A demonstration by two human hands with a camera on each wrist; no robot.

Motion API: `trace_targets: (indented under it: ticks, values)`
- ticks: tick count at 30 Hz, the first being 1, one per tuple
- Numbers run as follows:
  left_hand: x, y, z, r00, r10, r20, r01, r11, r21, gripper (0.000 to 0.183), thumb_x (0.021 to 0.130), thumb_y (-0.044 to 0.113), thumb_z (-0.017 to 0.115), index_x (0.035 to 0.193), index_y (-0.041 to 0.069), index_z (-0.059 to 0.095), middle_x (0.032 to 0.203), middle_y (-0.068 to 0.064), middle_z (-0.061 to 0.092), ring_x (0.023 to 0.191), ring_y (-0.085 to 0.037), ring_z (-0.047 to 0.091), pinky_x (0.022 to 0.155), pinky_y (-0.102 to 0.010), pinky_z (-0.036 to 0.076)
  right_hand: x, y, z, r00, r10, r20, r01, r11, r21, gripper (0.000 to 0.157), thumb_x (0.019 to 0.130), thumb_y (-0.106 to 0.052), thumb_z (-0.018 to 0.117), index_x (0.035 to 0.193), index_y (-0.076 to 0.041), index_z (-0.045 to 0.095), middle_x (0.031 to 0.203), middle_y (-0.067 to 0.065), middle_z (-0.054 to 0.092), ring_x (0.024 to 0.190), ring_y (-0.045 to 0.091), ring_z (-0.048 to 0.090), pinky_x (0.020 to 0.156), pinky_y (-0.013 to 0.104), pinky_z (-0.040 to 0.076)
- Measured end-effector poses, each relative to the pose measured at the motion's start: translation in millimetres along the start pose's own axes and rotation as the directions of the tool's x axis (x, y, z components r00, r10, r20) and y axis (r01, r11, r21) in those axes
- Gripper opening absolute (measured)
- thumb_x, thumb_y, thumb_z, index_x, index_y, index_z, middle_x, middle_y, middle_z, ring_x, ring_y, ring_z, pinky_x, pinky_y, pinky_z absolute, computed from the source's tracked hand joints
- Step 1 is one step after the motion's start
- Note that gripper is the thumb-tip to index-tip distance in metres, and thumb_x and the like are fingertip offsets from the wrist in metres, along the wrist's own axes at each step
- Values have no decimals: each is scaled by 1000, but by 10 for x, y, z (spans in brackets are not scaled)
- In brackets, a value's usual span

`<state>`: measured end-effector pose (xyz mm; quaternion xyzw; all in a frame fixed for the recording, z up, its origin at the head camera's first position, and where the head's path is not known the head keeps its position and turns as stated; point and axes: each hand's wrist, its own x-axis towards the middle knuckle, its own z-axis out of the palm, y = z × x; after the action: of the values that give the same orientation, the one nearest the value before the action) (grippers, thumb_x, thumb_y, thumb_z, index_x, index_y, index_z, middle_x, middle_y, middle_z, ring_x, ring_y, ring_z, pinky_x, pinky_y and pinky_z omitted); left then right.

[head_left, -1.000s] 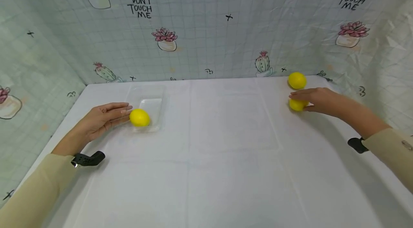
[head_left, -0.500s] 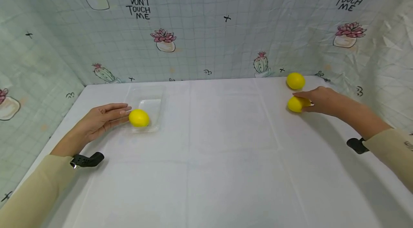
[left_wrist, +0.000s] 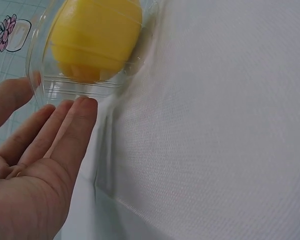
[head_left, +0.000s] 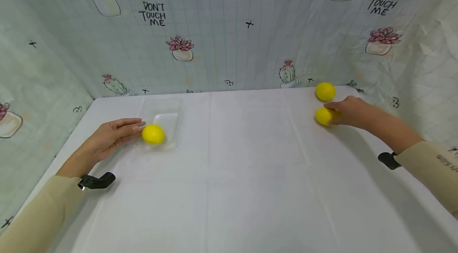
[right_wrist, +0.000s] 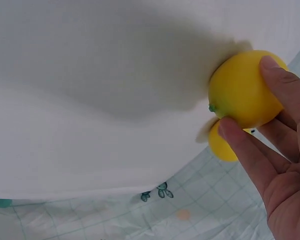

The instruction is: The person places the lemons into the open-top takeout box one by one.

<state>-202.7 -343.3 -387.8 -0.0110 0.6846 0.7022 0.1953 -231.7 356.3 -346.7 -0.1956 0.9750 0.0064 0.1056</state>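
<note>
In the head view a clear plastic tray (head_left: 169, 125) stands on the left of the white table, with a yellow lemon (head_left: 153, 134) in its near left part. My left hand (head_left: 116, 137) is at the tray's left side, fingers extended; in the left wrist view its fingertips (left_wrist: 87, 102) come right up to the clear wall below the lemon. On the right, my right hand (head_left: 354, 113) grips a second lemon (head_left: 325, 116) between thumb and fingers. The right wrist view shows this lemon (right_wrist: 242, 90) with its green tip facing away from the palm. Another lemon (head_left: 325, 91) lies just behind it.
A white cloth covers the table (head_left: 250, 185). Behind it rises a curtain (head_left: 222, 38) printed with cacti and lettering, which also runs along both sides. Each wrist wears a black strap (head_left: 96, 180).
My right hand has closed its thumb and fingers around the nearer lemon on the right. My left hand keeps its place by the tray. The head view has tilted slightly.
</note>
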Motion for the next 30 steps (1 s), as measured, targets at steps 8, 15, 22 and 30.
trace_targets:
  ticks: [8,15,22,30]
  values:
    - [39,-31,13,998,49,33,-49,999,15,53,104,9,59,151,-5,39,131,0,69,113,-12,69,99,-28,55,66,-77,-25,999,-2,54,0,1000,31,59,84,-17,84,136,2,62,115,25,68,93,36,62,89,58,56]
    - [38,-33,16,999,17,30,-15,999,-37,56,103,6,58,151,-8,32,130,-3,69,112,-14,70,100,-32,55,138,-139,-26,993,4,120,-18,993,118,49,79,-4,87,119,1,58,104,16,64,90,32,59,88,57,57]
    - [27,-63,-19,999,25,22,-23,998,-54,49,103,5,59,147,-4,41,128,-2,71,112,-14,70,98,-30,56,155,-102,13,996,-37,78,33,998,52,56,74,-11,92,119,3,62,111,19,65,98,37,60,91,60,55]
    - [21,-21,1,999,28,30,-25,996,-91,55,103,5,59,151,-7,35,128,-3,70,112,-15,70,99,-31,55,104,10,79,996,-87,32,85,995,51,63,75,-28,92,123,3,66,118,23,63,103,38,59,92,58,54]
